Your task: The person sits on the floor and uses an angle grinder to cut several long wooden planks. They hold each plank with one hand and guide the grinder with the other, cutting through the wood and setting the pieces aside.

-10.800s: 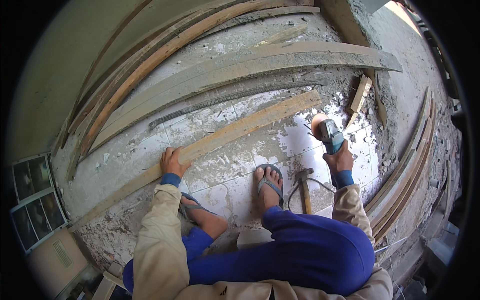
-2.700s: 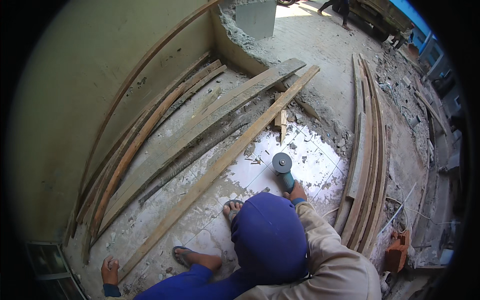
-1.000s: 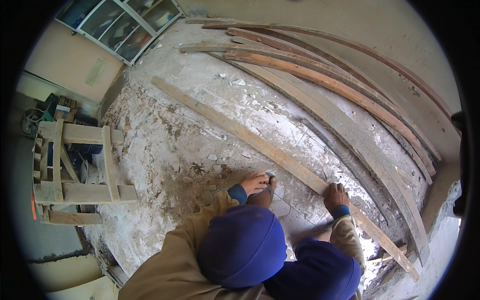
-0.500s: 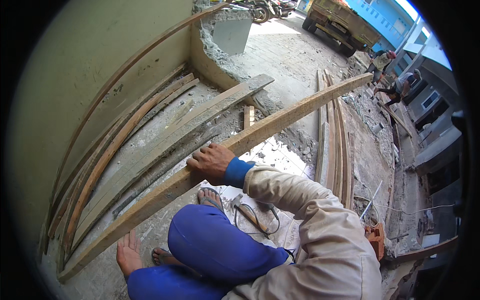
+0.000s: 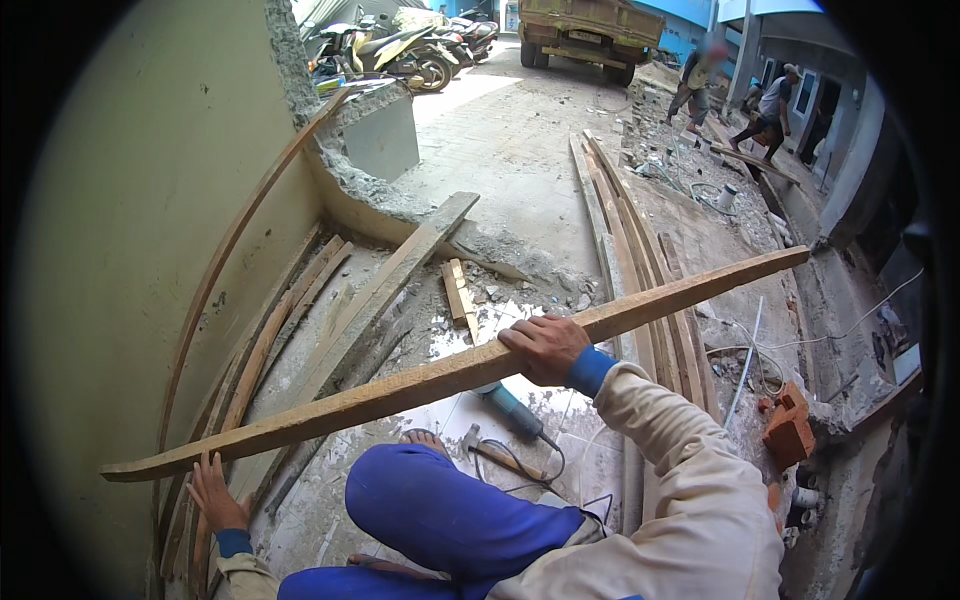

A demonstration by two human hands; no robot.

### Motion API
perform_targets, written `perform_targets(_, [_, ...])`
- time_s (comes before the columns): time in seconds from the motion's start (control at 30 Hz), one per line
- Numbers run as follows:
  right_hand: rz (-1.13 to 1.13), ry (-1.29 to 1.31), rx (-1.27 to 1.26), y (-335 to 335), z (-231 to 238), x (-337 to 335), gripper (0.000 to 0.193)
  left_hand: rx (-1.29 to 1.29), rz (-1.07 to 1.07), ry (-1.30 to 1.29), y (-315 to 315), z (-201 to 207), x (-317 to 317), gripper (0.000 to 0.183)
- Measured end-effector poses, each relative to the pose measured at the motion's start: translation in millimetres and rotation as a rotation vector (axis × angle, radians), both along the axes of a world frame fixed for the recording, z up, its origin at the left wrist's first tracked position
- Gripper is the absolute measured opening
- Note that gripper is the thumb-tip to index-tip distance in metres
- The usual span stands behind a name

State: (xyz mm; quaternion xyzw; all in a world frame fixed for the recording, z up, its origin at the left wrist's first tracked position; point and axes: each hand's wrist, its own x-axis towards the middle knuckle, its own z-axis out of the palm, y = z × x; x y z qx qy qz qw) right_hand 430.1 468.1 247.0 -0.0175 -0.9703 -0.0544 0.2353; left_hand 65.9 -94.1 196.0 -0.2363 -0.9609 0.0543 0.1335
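Observation:
A long squared wooden beam (image 5: 400, 385) lies across in front of me, its left end lower and nearer. My right hand (image 5: 548, 348) is wrapped over the beam right of its middle. Close to the beam's left end, my left hand (image 5: 218, 500) has its fingers spread, with the tips at the lower edge of the wood. Below the beam, a teal corded power tool (image 5: 514, 412) rests on the littered tiles, its front partly hidden by the wood. Beside it is a hammer (image 5: 505, 458) with a wooden handle, near my foot.
Several long boards (image 5: 390, 265) lie along the yellowish wall (image 5: 130, 250) at left. Another stack of planks (image 5: 625, 250) stretches away at right, near red bricks (image 5: 790, 425). A short wood block (image 5: 460, 293) stands amid rubble. Motorbikes, a truck (image 5: 590, 30) and people are farther off.
The beam has swung, its far right end coming nearer and its left end rising. My right hand moved right with it; my left hand rose from below to the beam's left end.

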Motion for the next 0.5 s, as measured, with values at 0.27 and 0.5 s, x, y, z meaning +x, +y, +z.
perform_targets(0.27, [0.136, 0.181, 0.010, 11.8, -1.4, -25.2, 0.047, 2.022, 0.462, -0.316, -72.4, 0.9, -17.7, 0.106])
perform_targets(0.5, [0.249, 0.333, 0.076, 19.0, -4.2, -73.4, 0.042, 2.744, 0.078, -0.179, -229.5, 11.1, 6.7, 0.115])
